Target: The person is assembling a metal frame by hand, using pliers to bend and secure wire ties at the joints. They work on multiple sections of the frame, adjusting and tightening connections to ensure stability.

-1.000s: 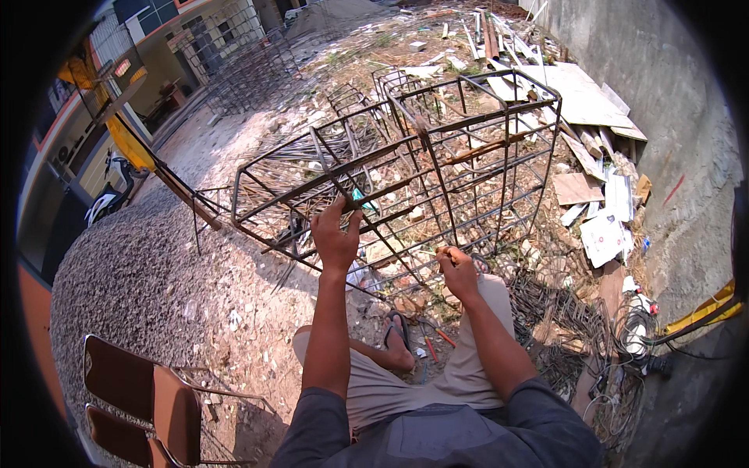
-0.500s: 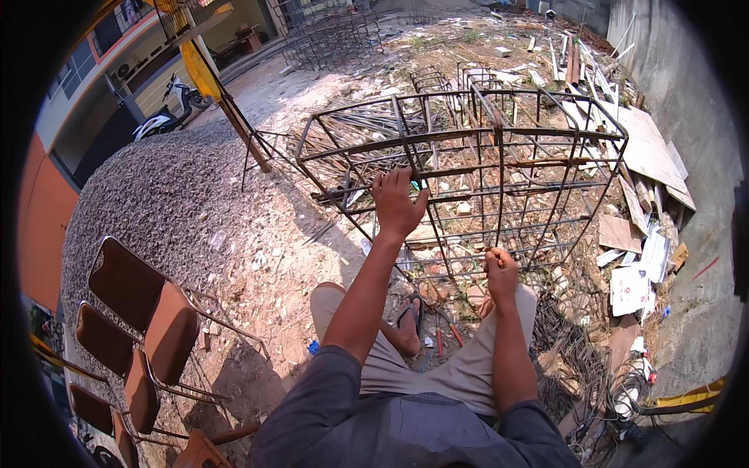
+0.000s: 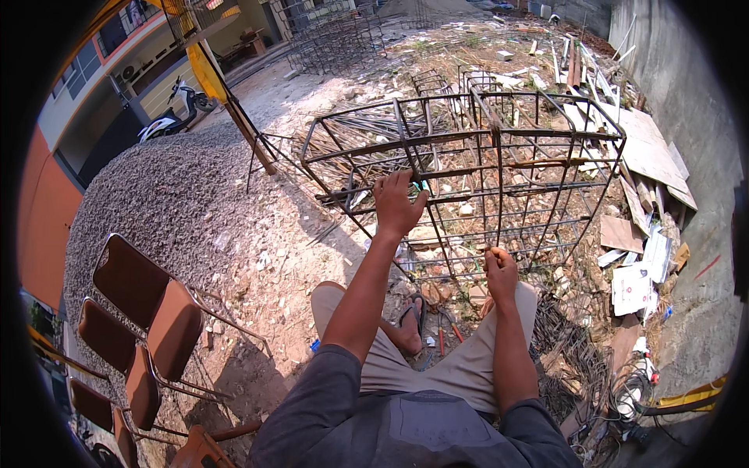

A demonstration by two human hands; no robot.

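A long cage of tied steel rebar [image 3: 558,134] stands in front of me, its square frames joined by lengthwise bars. My left hand [image 3: 399,207] is closed over one of its bars, left of the middle, with the fingers curled on the far side. Lower and to the right, my right hand [image 3: 502,270] is a fist at the foot of an upright bar, at the cage's near lower edge. Whatever else that fist may hold is hidden. Pliers with red handles [image 3: 441,337] lie on the ground beside my sandalled foot [image 3: 410,324].
Brown padded chairs [image 3: 173,308] stand at the left, before a large gravel heap [image 3: 148,195]. A leaning post [image 3: 251,136] rises beyond the cage's left end. Boards and scrap [image 3: 644,156] line the concrete wall [image 3: 686,101] on the right. Tangled wire [image 3: 573,343] lies near my right knee.
The view has tilted slightly, so the chairs, post and gravel sit a little differently in it. Both hands keep their places on the cage.
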